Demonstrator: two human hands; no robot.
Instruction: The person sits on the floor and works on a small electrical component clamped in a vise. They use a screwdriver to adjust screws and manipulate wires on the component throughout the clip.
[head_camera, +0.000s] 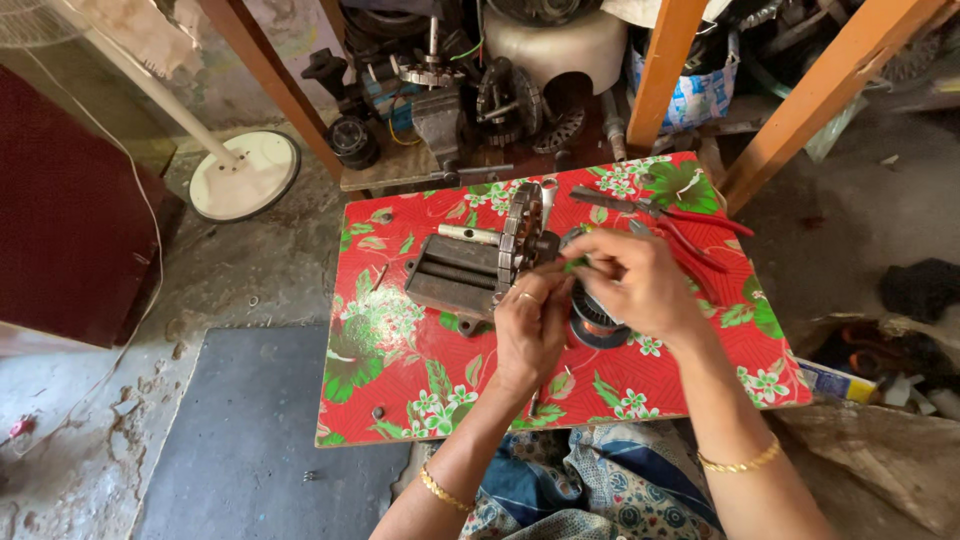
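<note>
Both hands meet over the red floral counter (400, 390): left hand (530, 325) pinched shut at the stator (520, 235) on its metal block, right hand (630, 280) gripping a small green piece (575, 263). Red pliers (680, 222) lie nearby.

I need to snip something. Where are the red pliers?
In the head view, the red-handled pliers lie on the flowered table, at its far right, just beyond the right hand.

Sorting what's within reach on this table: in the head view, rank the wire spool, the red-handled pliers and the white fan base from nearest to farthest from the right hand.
1. Wire spool: directly under the right hand.
2. Red-handled pliers: just beyond it, on the table's far right.
3. White fan base: on the floor, far left.
</note>
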